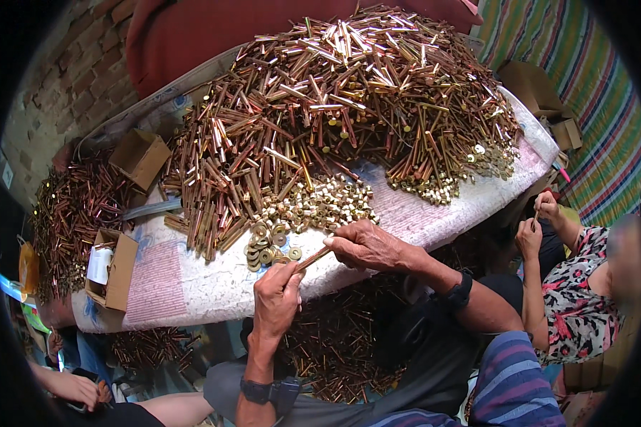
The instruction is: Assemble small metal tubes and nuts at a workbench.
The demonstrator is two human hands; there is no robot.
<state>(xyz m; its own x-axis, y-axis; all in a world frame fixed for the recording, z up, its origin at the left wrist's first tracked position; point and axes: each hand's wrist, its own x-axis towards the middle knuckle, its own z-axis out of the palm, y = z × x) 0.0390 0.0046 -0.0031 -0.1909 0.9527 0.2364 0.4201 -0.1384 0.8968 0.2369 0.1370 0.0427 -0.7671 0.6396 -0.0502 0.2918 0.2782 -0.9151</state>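
My left hand is closed around one end of a slim copper-coloured metal bolt. At the bolt's other end, my right hand pinches the tip; whether a small part sits between those fingers is hidden. Both hands are over the near edge of a cloth-covered table. Just beyond them lie loose brass-coloured washers and a heap of small brass-coloured nuts. Behind these rises a large pile of similar bolts.
Open cardboard boxes stand on the left beside another bolt pile. More bolts lie below the table edge. At right, a co-worker's hands hold a thin piece. Another person's hand is at lower left.
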